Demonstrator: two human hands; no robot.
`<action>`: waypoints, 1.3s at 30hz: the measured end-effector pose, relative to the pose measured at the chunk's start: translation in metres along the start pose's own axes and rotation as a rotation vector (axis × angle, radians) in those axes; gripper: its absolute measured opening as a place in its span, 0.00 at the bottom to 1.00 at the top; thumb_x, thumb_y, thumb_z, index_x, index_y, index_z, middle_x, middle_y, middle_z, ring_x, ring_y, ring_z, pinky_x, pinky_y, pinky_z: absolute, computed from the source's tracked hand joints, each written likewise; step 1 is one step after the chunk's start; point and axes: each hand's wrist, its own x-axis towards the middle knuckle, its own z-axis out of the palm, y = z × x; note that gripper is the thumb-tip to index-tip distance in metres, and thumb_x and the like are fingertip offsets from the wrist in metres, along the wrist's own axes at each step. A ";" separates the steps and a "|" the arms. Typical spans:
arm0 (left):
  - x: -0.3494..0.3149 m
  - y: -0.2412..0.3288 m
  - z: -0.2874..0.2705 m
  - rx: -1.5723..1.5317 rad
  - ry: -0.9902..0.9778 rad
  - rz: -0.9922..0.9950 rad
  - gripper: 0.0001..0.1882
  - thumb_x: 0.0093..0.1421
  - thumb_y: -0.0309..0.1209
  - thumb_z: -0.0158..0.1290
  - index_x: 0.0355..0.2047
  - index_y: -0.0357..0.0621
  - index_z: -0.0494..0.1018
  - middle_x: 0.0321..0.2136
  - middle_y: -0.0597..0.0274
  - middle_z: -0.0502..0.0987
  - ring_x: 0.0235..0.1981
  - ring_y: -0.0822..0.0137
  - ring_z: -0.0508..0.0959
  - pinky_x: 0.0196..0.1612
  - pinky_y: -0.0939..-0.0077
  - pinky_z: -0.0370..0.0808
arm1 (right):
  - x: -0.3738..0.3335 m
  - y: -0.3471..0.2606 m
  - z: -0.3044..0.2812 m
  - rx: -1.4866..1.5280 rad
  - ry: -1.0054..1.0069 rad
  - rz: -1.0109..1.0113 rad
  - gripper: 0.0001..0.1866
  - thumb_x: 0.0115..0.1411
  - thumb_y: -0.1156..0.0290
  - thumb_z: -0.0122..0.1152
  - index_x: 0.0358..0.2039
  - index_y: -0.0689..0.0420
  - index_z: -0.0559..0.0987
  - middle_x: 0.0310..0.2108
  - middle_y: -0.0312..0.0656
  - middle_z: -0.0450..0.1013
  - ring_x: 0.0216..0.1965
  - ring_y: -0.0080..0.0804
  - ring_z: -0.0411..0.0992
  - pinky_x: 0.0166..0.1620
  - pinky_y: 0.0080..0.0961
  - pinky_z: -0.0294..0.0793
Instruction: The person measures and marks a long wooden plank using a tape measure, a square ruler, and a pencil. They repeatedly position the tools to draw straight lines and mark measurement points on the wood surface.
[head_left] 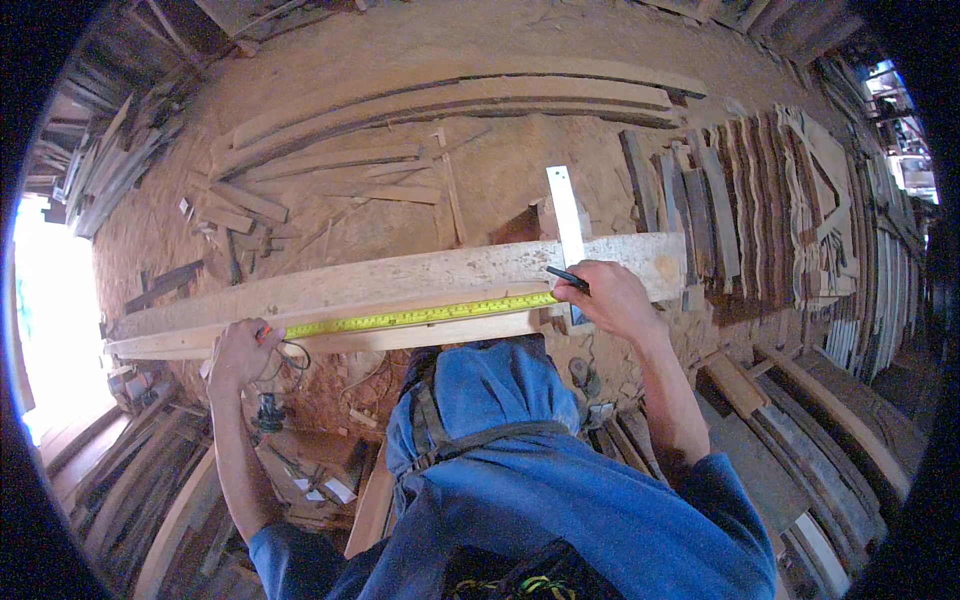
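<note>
A yellow tape measure (pixel 420 315) lies stretched along a long pale board (pixel 440 335), beside a wide weathered plank (pixel 380 281). My left hand (pixel 238 354) is closed around the tape's left end, where a bit of orange shows and a thin dark cord loop hangs. Near the plank's right end, my right hand (pixel 612 300) grips a dark pen (pixel 567 278), its tip pointing left, by the tape's far end. A metal square (pixel 565 212) crosses the plank there, its blade reaching beyond the far edge. My right fingers hide part of the square and the tape's end.
Long planks (pixel 450 100) and loose offcuts (pixel 350 165) lie on the dusty floor beyond. Wavy-edged cut boards (pixel 750 205) stand in rows at the right. Lumber (pixel 800 430) is stacked at the lower right, with more stacks (pixel 140 480) at the lower left.
</note>
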 end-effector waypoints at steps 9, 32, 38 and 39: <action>-0.001 0.002 -0.002 -0.049 -0.028 -0.023 0.25 0.65 0.52 0.57 0.39 0.39 0.82 0.37 0.41 0.82 0.43 0.39 0.82 0.49 0.50 0.77 | 0.005 -0.004 0.004 -0.004 -0.023 0.010 0.20 0.64 0.52 0.63 0.38 0.59 0.84 0.32 0.54 0.80 0.39 0.56 0.79 0.42 0.49 0.76; 0.009 -0.008 0.004 -0.075 -0.067 -0.004 0.24 0.63 0.50 0.58 0.35 0.38 0.81 0.36 0.40 0.82 0.42 0.39 0.82 0.47 0.49 0.76 | 0.013 -0.002 0.002 0.003 -0.083 0.036 0.15 0.64 0.54 0.65 0.37 0.54 0.84 0.31 0.47 0.81 0.38 0.51 0.80 0.43 0.47 0.77; 0.008 -0.005 0.002 -0.065 -0.063 -0.018 0.23 0.63 0.50 0.58 0.34 0.38 0.81 0.36 0.41 0.82 0.42 0.40 0.82 0.46 0.49 0.76 | 0.014 -0.003 0.001 0.012 -0.104 0.041 0.16 0.64 0.53 0.64 0.37 0.54 0.84 0.31 0.47 0.81 0.38 0.51 0.80 0.42 0.47 0.77; 0.008 -0.004 0.002 -0.071 -0.062 -0.020 0.23 0.63 0.49 0.58 0.34 0.38 0.81 0.36 0.41 0.82 0.41 0.40 0.82 0.46 0.49 0.76 | 0.014 -0.003 0.000 0.014 -0.109 0.044 0.16 0.65 0.53 0.64 0.37 0.54 0.84 0.31 0.47 0.81 0.38 0.51 0.80 0.42 0.47 0.77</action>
